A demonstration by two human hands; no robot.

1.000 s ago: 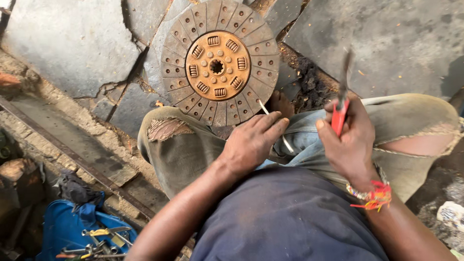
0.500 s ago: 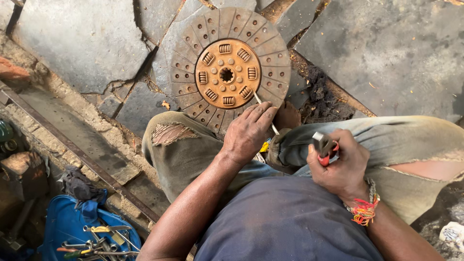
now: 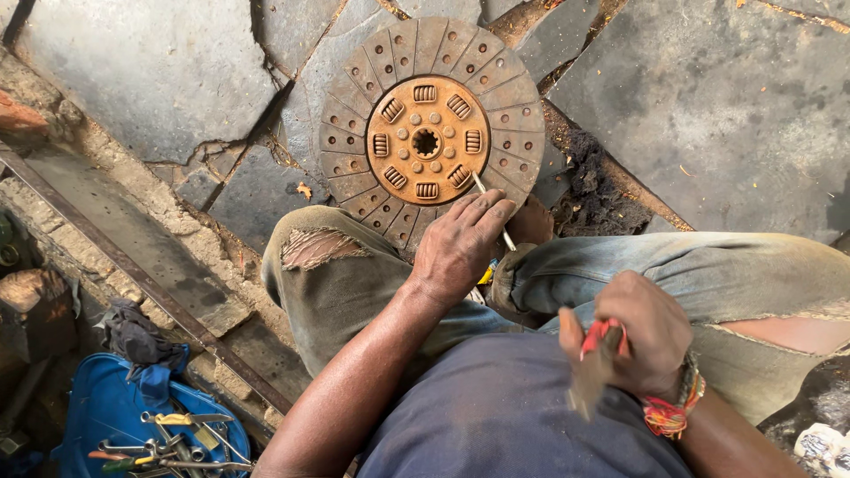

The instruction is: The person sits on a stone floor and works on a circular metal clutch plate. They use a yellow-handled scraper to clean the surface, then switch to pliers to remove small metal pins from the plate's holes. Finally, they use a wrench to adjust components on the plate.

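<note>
Closest to the camera, the right hand (image 3: 645,329) is drawn in against the dark blue shirt (image 3: 522,416), fingers curled tight around a red-handled tool (image 3: 595,358); the tool's working end is blurred, so it may be pliers or a screwdriver, and I cannot tell which. A band of red and yellow threads (image 3: 666,414) circles that wrist. Just beyond, the left hand (image 3: 460,243) reaches forward between the knees, fingers loosely bent and pinching a thin pale rod (image 3: 492,211) that pokes out past the fingertips toward the disc ahead. Worn, dirty jeans (image 3: 354,283) cover both legs, with a frayed tear over the left knee and another along the right thigh. At the lower left, near the person's side, a blue bag (image 3: 106,412) lies open with spanners and other hand tools (image 3: 173,443) heaped on it, and a dark rag (image 3: 133,332) is bunched just above it. Farther out, the round clutch disc (image 3: 431,133) lies flat on the cracked stone floor (image 3: 159,71), just in front of the knees; its rusty orange hub has a splined hole in the middle and short springs around it, ringed by grey riveted friction segments. A rusty metal bar (image 3: 133,270) runs aslant along a brick edge on the left.
</note>
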